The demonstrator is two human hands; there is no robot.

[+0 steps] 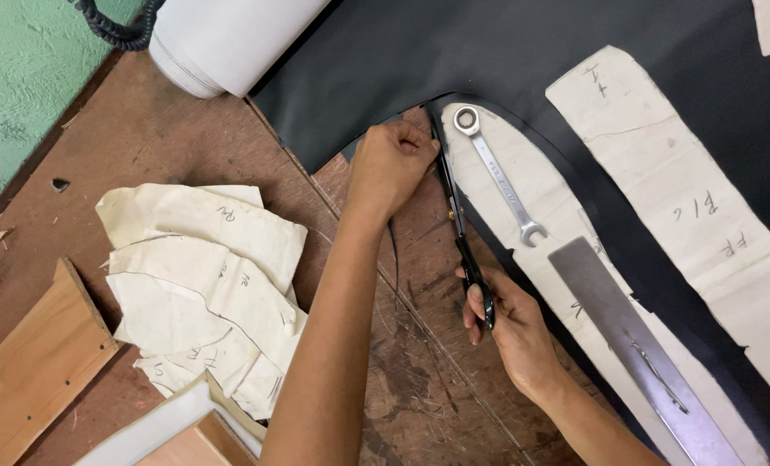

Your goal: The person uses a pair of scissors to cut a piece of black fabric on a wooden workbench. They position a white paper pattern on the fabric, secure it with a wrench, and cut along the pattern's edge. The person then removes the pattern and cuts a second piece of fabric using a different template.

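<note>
My right hand (pixel 508 324) grips the black handles of a pair of scissors (pixel 456 207), whose blades point away from me along the edge of a black sheet of material (pixel 506 47). My left hand (pixel 392 164) pinches the cut edge of that black sheet just left of the blades. A long cream paper pattern (pixel 566 216) lies on the black sheet right of the scissors. A steel wrench (pixel 499 173) and a flat metal ruler (pixel 635 345) rest on it.
A second cream pattern strip (pixel 687 198) lies further right. A pile of cream pattern pieces (pixel 208 276) sits on the brown wooden table (pixel 143 129) at left, with wooden board pieces (pixel 35 371) near me, a white roll (pixel 221 39) and a coiled black cord (pixel 113 26) beyond.
</note>
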